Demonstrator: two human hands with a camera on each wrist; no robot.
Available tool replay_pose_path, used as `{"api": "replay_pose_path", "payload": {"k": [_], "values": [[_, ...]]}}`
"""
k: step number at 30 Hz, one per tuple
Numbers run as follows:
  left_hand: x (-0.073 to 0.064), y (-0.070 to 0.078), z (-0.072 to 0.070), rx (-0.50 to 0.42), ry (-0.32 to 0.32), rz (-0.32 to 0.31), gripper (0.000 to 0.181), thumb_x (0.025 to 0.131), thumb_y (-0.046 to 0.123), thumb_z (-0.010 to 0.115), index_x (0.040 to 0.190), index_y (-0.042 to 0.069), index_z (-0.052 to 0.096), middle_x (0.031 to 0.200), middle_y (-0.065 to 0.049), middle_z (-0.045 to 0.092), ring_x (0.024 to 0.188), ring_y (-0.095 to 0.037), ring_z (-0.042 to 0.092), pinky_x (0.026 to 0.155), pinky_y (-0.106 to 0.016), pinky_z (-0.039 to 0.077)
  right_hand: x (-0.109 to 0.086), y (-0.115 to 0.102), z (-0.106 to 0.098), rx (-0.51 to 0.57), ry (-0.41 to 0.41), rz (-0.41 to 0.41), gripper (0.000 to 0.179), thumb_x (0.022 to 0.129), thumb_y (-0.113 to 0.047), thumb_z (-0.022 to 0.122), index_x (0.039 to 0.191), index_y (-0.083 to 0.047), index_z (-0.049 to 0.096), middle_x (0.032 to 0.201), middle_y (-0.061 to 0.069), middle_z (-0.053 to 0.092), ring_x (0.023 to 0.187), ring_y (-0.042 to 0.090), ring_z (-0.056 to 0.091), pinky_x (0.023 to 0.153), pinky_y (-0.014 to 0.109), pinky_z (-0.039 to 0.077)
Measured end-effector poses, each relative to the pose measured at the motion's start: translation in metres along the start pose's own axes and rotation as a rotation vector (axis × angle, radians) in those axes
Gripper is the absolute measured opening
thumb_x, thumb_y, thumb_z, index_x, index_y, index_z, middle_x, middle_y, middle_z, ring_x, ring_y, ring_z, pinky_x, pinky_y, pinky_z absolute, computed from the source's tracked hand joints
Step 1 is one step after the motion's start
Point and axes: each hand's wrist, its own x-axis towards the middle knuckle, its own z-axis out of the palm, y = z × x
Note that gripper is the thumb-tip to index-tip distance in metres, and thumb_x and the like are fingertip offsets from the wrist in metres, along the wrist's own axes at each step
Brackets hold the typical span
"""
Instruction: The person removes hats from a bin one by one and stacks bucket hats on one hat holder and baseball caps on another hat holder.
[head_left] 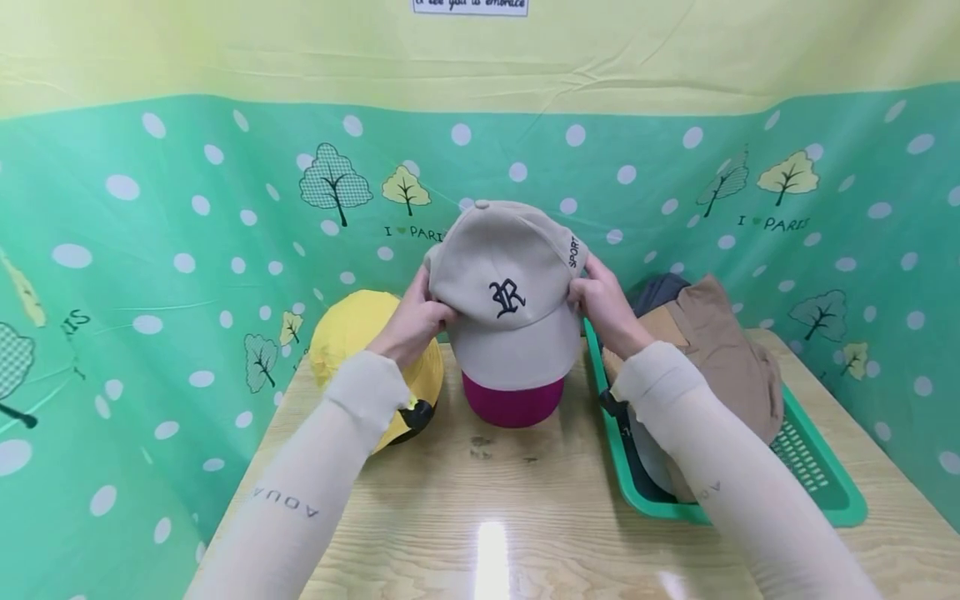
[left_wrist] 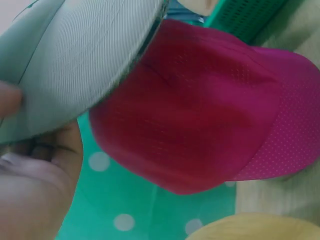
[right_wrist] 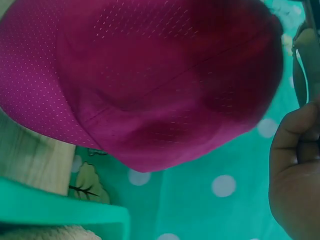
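Observation:
Both hands hold up a light grey baseball cap point(head_left: 480, 258) with a dark letter on its front and "SPORT" on its side. My left hand point(head_left: 416, 321) pinches its left edge, and my right hand point(head_left: 606, 304) grips the opposite edge. Behind and below the grey cap is a magenta cap point(head_left: 513, 404) on the table; its brim shows in the head view, its crown mostly hidden there. The left wrist view shows the magenta cap point(left_wrist: 200, 110) just past the grey brim point(left_wrist: 95, 55). In the right wrist view the magenta cap point(right_wrist: 165, 85) fills most of the frame.
A yellow cap point(head_left: 356, 321) sits on the table to the left, partly behind my left forearm. To the right, a green plastic basket point(head_left: 840, 492) holds several caps, including a brown one point(head_left: 723, 358). A polka-dot cloth point(head_left: 517, 142) hangs behind the wooden table point(head_left: 420, 517).

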Motion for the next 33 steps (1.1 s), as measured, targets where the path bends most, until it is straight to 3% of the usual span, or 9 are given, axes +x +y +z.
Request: {"api": "replay_pose_path", "payload": {"k": [10, 16, 19, 21, 23, 26, 28, 30, 33], "values": [[0.018, -0.034, 0.0, -0.063, 0.119, -0.087, 0.097, 0.061, -0.023, 0.039, 0.143, 0.027, 0.028, 0.132, -0.007, 0.034, 0.11, -0.028, 0.036, 0.086, -0.039, 0.035, 0.014, 0.032, 0.01, -0.008, 0.052, 0.088, 0.059, 0.073, 0.001, 0.04, 0.13, -0.014, 0.047, 0.12, 0.008, 0.044, 0.107, 0.027, 0.039, 0.084, 0.04, 0.034], [0.015, -0.048, 0.0, -0.157, 0.14, -0.161, 0.108, 0.061, -0.021, 0.038, 0.151, 0.034, 0.016, 0.143, -0.005, 0.03, 0.116, -0.025, 0.038, 0.093, -0.038, 0.037, 0.009, 0.043, 0.013, 0.019, 0.029, 0.279, 0.039, 0.073, -0.001, 0.037, 0.111, -0.008, 0.042, 0.102, 0.008, 0.04, 0.082, 0.024, 0.037, 0.07, 0.034, 0.034], [0.011, -0.052, 0.0, -0.199, 0.153, -0.181, 0.108, 0.062, -0.02, 0.038, 0.152, 0.036, 0.014, 0.145, -0.006, 0.029, 0.113, -0.026, 0.04, 0.089, -0.037, 0.041, 0.004, 0.044, 0.018, 0.015, 0.093, 0.349, 0.012, 0.074, -0.003, 0.037, 0.083, -0.011, 0.034, 0.08, 0.006, 0.037, 0.063, 0.02, 0.032, 0.059, 0.032, 0.03], [0.008, -0.055, 0.0, -0.21, 0.16, -0.197, 0.106, 0.064, -0.019, 0.039, 0.152, 0.035, 0.014, 0.146, -0.007, 0.027, 0.113, -0.027, 0.04, 0.085, -0.036, 0.042, 0.0, 0.044, 0.022, -0.015, 0.158, 0.376, 0.014, 0.076, -0.006, 0.039, 0.073, -0.013, 0.027, 0.066, 0.004, 0.033, 0.052, 0.018, 0.027, 0.051, 0.031, 0.028], [0.004, -0.059, 0.001, -0.224, 0.158, -0.21, 0.103, 0.067, -0.017, 0.04, 0.152, 0.033, 0.011, 0.147, -0.007, 0.023, 0.115, -0.027, 0.038, 0.085, -0.036, 0.041, -0.007, 0.041, 0.025, -0.025, 0.212, 0.408, 0.013, 0.082, -0.009, 0.041, 0.07, -0.011, 0.035, 0.067, 0.004, 0.043, 0.056, 0.018, 0.039, 0.055, 0.032, 0.038], [-0.003, -0.064, 0.003, -0.25, 0.161, -0.22, 0.099, 0.073, -0.015, 0.041, 0.154, 0.027, 0.003, 0.152, -0.008, 0.015, 0.124, -0.027, 0.033, 0.093, -0.037, 0.036, -0.017, 0.036, 0.033, -0.045, 0.27, 0.451, 0.018, 0.093, -0.016, 0.041, 0.094, -0.004, 0.055, 0.099, 0.009, 0.057, 0.091, 0.023, 0.053, 0.081, 0.04, 0.048], [-0.008, -0.068, 0.004, -0.27, 0.172, -0.216, 0.095, 0.077, -0.013, 0.044, 0.154, 0.022, 0.0, 0.153, -0.01, 0.016, 0.126, -0.025, 0.033, 0.098, -0.037, 0.034, -0.023, 0.033, 0.04, -0.047, 0.302, 0.472, 0.032, 0.097, -0.019, 0.041, 0.124, -0.004, 0.049, 0.127, 0.012, 0.048, 0.116, 0.026, 0.044, 0.102, 0.047, 0.038], [-0.013, -0.072, 0.005, -0.246, 0.197, -0.211, 0.092, 0.081, -0.01, 0.048, 0.154, 0.018, 0.0, 0.147, -0.012, 0.025, 0.12, -0.022, 0.039, 0.096, -0.035, 0.037, -0.028, 0.033, 0.046, -0.072, 0.335, 0.462, 0.041, 0.099, -0.019, 0.042, 0.137, -0.004, 0.038, 0.135, 0.013, 0.042, 0.123, 0.028, 0.04, 0.106, 0.049, 0.034], [-0.021, -0.079, 0.007, -0.118, 0.245, -0.182, 0.084, 0.084, -0.004, 0.056, 0.153, 0.009, 0.011, 0.11, -0.006, 0.045, 0.09, -0.014, 0.046, 0.077, -0.026, 0.042, -0.034, 0.039, 0.053, -0.091, 0.393, 0.422, 0.04, 0.1, -0.018, 0.043, 0.137, -0.004, 0.038, 0.131, 0.015, 0.046, 0.12, 0.027, 0.044, 0.104, 0.047, 0.036]]}}
